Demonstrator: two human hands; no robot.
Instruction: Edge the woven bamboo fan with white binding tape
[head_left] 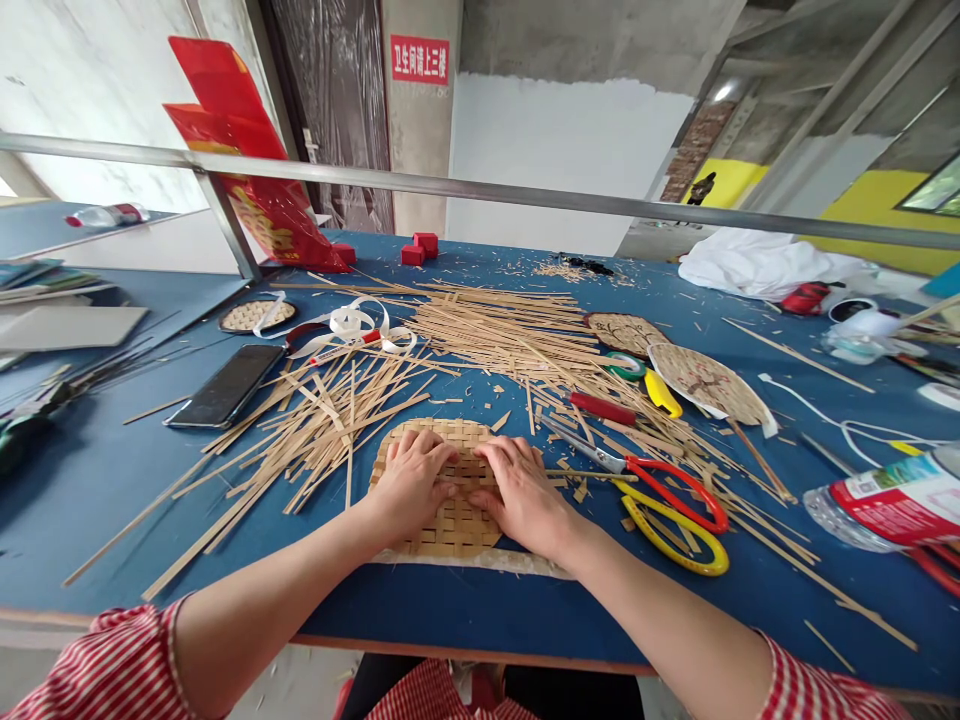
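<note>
A woven bamboo piece (457, 525) with a rounded top lies flat on the blue table, a pale strip along its lower edge. My left hand (416, 480) rests on its left part, palm down, with thumb and fingers apart. On its right part lies my right hand (521, 490); its thumb and bent fingers press on the weave, and a thin strip sticks out to the right from beside it. Whether either hand pinches a strip is too small to tell. Loose bamboo strips (487, 330) are heaped behind and to both sides of the piece.
Right of my hands lie red-handled scissors (675, 490), yellow-handled scissors (675, 535), a red-handled tool (602, 408) and a bottle (892, 500). A phone (226, 385) and white ribbon (351, 320) are at left. Two leaf-shaped woven pieces (709, 380) lie at back right. A metal rail (450, 187) crosses behind.
</note>
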